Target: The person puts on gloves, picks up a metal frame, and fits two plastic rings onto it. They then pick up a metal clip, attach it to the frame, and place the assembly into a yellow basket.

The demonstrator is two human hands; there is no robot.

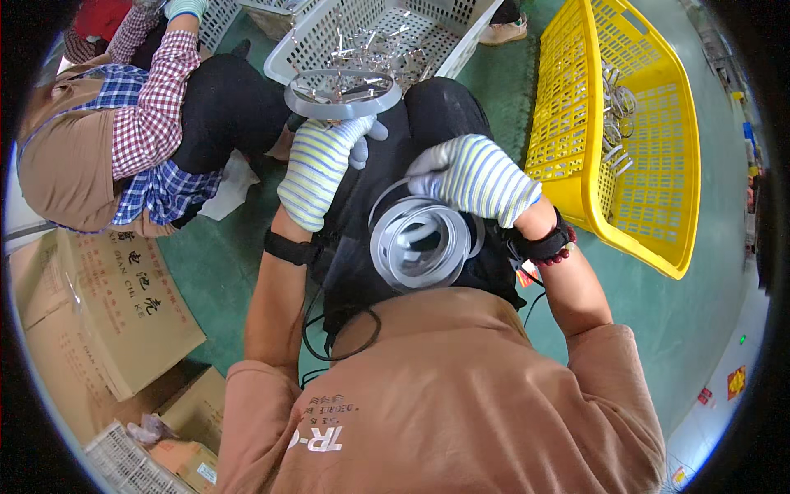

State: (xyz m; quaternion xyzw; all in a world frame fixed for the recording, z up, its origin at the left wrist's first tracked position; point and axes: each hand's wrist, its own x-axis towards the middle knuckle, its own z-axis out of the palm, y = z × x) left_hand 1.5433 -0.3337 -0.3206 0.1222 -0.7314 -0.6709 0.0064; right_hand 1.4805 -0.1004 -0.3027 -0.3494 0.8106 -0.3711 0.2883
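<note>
My left hand [317, 169], in a striped knit glove, is closed on the near edge of a light grey ring [346, 109], held tilted at the rim of a white crate. My right hand [477, 179], gloved the same way, has its fingers pinched together at a thin grey strip [380, 200] that curves up from the pile. Several grey rings [418, 280] lie loosely stacked on my lap below it. The fingertips of the right hand are partly hidden, and whether the strip is a separate ring I cannot tell.
The white perforated crate [284, 59] ahead holds many small metal pieces [395, 53]. At the right stands a yellow basket [576, 115] with metal parts [617, 111] inside. Another person [90, 156] sits at the left. Cardboard boxes [132, 305] are stacked at the lower left.
</note>
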